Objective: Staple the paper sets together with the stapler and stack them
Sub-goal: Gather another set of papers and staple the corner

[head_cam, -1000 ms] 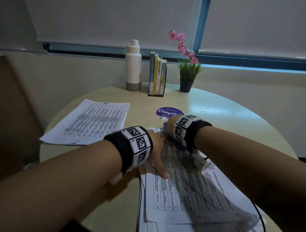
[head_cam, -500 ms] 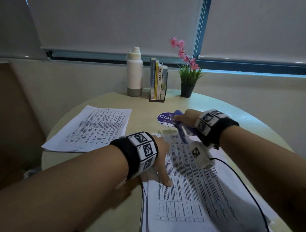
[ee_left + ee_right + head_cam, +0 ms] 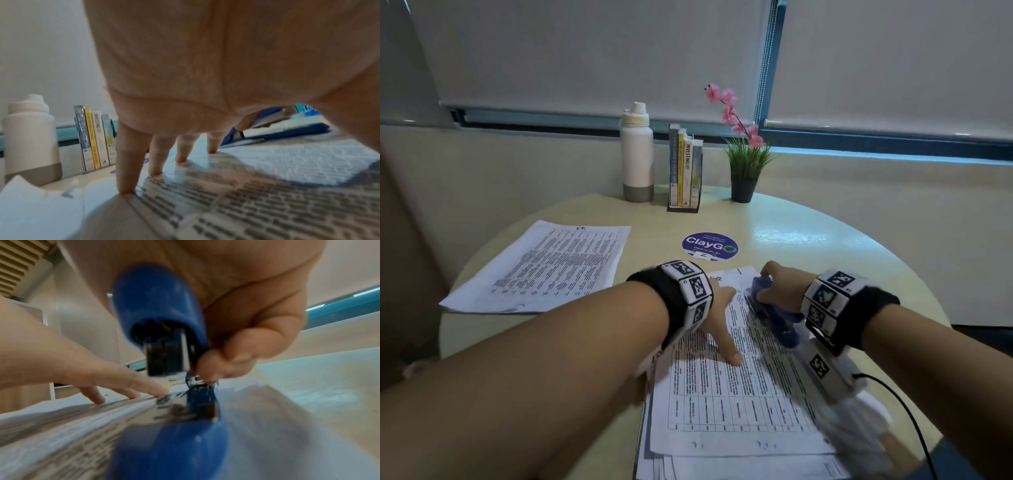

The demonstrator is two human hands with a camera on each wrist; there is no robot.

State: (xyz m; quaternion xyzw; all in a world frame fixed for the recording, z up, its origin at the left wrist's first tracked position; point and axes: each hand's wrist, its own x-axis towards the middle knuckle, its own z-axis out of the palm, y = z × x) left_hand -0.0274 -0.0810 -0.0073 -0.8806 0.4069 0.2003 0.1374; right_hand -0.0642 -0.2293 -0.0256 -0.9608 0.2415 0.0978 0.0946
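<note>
The right hand [image 3: 779, 291] grips the blue stapler [image 3: 774, 313], its long axis running from five o'clock up to eleven across the top paper set [image 3: 722, 394]. The left hand [image 3: 717, 318], fingers straight, presses that set flat just at nine o'clock of the stapler. The page's far corner lies at twelve. A second paper set [image 3: 544, 270] waits at ten o'clock, with bare table [image 3: 808, 246] beyond.

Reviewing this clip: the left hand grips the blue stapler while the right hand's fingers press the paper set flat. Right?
Hands are swapped. In the head view the right hand grips the blue stapler, and the left hand presses the paper set flat.
</note>
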